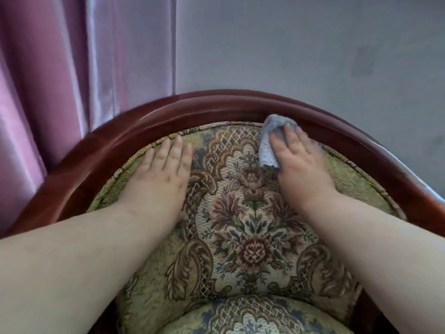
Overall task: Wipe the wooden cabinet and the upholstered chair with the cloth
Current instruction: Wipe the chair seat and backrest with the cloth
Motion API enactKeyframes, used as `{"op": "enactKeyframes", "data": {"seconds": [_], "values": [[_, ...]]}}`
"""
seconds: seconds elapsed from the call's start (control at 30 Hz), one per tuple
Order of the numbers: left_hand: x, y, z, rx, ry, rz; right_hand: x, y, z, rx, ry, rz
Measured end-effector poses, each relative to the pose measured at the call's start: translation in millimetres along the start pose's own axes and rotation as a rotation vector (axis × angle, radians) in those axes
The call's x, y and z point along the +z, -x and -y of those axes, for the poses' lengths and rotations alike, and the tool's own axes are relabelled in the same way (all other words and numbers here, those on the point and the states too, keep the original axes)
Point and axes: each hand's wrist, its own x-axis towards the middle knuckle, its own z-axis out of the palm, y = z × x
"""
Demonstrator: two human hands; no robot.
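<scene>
From the head view, we look down on the upholstered chair [240, 213], its floral back panel filling the middle of the picture and the seat cushion [245, 319] showing at 6 o'clock. Our right hand [298, 160], at about 1 o'clock, presses the grey cloth [269, 143] flat against the fabric; the grip is a spread palm with fingers laid over the cloth, not a closed fist, which we judge suits broad wiping strokes. The cloth's top edge touches the polished wooden rim [216, 102] that arcs from 9 o'clock over 12 to 3. Our left hand [163, 174], near 10 o'clock, lies open and flat on the upholstery, holding nothing, probably to steady the chair back.

The rim bounds the stroke upward and to both sides; the open fabric lies toward 6 o'clock and between the two hands. A pink curtain [60, 68] hangs at 10 to 11 o'clock, just behind the rim. The wooden cabinet is not in view.
</scene>
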Motion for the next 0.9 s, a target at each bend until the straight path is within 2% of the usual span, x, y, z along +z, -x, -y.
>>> {"op": "enactKeyframes", "data": {"seconds": [0.1,0.17,0.23,0.33,0.5,0.57,0.6,0.67,0.77,0.9], "values": [[-1.0,1.2,5.4,-0.019,0.026,-0.034,6.1,-11.9,54.9,0.226,-0.137,-0.061],[-1.1,1.5,8.3,-0.03,0.037,-0.063,10.2,-20.6,98.2,0.207,-0.257,-0.083],[1.1,2.3,8.7,-0.031,0.02,-0.083,23.2,-7.8,139.8,0.067,-0.333,-0.08],[8.3,2.3,9.6,-0.019,-0.027,-0.101,47.8,38.4,166.4,-0.189,-0.368,0.088],[12.3,1.1,6.4,-0.001,-0.048,-0.086,63.2,75.2,79.5,-0.743,-0.03,0.321],[11.2,1.7,5.1,-0.003,-0.034,-0.064,48.6,51.3,40.0,-0.899,0.107,0.323],[10.8,1.3,5.4,-0.003,-0.03,-0.06,37.3,32.7,23.6,-0.923,0.165,0.272],[9.5,0.2,6.3,-0.004,-0.025,-0.061,11.8,-6.4,-1.8,-0.869,0.237,0.107],[6.9,-1.2,4.8,-0.005,-0.017,-0.052,-9.7,-38.8,-9.9,-0.547,0.228,0.031],[3.2,0.1,2.7,-0.011,-0.016,-0.029,11.4,-18.9,40.1,-0.114,-0.019,-0.066]]}}
